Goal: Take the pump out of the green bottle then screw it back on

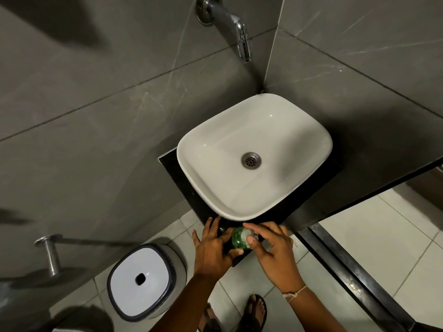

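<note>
Black surface (pixel 282 213), front edge: left hand (pixel 213 248) steadies green bottle (pixel 237 240), right hand (pixel 273 248) clamped on pump (pixel 247 234); next, probably twist to unscrew.

Small bathroom or washroom: white rectangular ceramic basin (pixel 254 156) on black stone counter (pixel 191 200) in a corner, chrome wall tap (pixel 239 34), grey marbled wall tiles (pixel 96 92), white-lidded pedal bin (pixel 142 280), pale tiled floor (pixel 383 248).
</note>
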Demonstrator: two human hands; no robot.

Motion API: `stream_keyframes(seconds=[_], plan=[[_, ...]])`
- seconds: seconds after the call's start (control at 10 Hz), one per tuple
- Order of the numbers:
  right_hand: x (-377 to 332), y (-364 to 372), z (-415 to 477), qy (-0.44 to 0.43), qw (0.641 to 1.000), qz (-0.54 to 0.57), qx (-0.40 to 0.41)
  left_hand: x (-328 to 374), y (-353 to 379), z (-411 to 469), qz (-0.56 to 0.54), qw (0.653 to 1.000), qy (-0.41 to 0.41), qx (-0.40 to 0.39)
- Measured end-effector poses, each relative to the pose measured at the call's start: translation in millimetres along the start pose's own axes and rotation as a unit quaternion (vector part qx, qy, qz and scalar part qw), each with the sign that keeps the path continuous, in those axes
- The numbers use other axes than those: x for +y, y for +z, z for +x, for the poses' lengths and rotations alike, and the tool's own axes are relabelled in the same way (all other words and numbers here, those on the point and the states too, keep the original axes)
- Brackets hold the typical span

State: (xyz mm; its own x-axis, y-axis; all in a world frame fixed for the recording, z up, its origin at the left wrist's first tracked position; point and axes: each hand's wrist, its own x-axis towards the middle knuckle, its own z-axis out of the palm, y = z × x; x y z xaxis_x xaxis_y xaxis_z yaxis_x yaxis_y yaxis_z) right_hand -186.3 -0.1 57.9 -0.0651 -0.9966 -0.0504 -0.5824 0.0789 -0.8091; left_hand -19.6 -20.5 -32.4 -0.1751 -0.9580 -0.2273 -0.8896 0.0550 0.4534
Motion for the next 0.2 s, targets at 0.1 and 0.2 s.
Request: stream_keyframes(seconds=[0.1, 0.2], plan=[[-2.6, -2.1, -1.6, -0.005, 1.000, 0.002, -0.002, 0.2, -1.5, 0.0, 0.015, 1.000, 0.000, -0.006], [-6.7, -9.0, -2.7, 0.036, 0.997, 0.059, 0.036, -3.1, 2.2, -4.3, 0.023, 1.000, -0.001, -0.019]])
